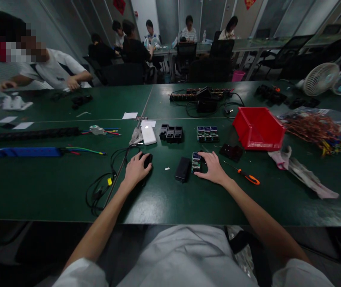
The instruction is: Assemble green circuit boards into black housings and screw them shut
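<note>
My left hand (135, 170) curls over a dark object (148, 160) on the green table; most of it is hidden under the fingers. With thumb and fingertips at its two ends, my right hand (212, 169) grips a small circuit board (196, 162) with a display on top. Just left of that board lies a black rectangular case (183, 169). Farther back are a row of circuit boards with displays (207, 134) and several black plastic housings (171, 133). An orange-handled screwdriver (248, 176) rests to the right of my right hand.
A red bin (258, 129) stands at the right, beside bundled copper wires (314, 129) and a glove (310, 177). A white device (149, 135) lies behind my left hand. Black cable (94, 195) and a blue strip (33, 152) are at left. A co-worker (55, 67) works across the table.
</note>
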`<action>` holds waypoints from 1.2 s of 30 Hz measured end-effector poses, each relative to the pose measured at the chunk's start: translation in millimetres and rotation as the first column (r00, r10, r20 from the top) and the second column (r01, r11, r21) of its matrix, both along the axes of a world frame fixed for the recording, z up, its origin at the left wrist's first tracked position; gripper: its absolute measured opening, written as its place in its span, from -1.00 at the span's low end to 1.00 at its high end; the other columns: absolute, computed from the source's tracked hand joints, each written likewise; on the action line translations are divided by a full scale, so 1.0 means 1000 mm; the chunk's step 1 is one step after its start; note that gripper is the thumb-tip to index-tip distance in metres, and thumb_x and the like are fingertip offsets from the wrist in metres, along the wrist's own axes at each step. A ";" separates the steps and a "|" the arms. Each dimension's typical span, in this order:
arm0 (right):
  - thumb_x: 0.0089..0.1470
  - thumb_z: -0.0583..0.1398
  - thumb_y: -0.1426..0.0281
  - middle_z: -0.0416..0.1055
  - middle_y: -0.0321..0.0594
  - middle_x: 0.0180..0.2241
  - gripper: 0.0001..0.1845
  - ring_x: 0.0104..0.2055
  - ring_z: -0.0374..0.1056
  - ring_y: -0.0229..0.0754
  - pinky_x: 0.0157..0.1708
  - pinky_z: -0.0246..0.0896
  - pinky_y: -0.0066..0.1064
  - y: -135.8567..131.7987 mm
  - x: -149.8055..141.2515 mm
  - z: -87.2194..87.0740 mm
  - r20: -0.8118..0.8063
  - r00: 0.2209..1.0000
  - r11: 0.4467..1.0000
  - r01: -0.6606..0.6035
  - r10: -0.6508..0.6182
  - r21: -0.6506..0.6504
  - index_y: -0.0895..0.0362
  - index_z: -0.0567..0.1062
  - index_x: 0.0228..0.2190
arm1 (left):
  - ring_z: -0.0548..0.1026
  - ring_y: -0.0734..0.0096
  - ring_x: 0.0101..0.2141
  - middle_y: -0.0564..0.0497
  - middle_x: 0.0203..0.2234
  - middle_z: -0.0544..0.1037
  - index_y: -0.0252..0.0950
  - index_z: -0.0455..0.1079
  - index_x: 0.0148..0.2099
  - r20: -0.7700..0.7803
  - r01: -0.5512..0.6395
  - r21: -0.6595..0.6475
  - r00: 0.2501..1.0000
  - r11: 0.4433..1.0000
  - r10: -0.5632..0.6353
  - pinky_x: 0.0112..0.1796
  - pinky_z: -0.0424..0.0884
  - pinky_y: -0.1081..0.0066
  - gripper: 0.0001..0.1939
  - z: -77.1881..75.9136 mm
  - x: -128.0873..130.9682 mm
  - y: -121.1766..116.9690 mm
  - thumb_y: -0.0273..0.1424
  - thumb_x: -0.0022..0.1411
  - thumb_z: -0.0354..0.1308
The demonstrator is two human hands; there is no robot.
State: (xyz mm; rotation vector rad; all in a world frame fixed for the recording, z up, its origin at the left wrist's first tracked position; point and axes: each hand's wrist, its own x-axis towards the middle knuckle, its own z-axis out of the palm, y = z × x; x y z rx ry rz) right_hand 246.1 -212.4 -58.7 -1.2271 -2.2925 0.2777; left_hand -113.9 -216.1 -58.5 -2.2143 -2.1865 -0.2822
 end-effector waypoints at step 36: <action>-0.06 0.22 0.03 0.18 -0.05 0.17 -0.12 0.22 0.08 0.13 0.23 -0.29 0.17 -0.001 -0.002 -0.003 -0.024 1.000 0.999 0.007 -0.008 -0.038 0.03 0.04 0.20 | 0.25 0.13 0.15 -0.18 0.11 0.33 -0.28 0.15 0.20 0.107 -0.088 -0.067 0.990 0.994 0.095 0.12 0.13 0.13 -0.45 -0.019 -0.090 0.016 -0.20 0.20 -0.06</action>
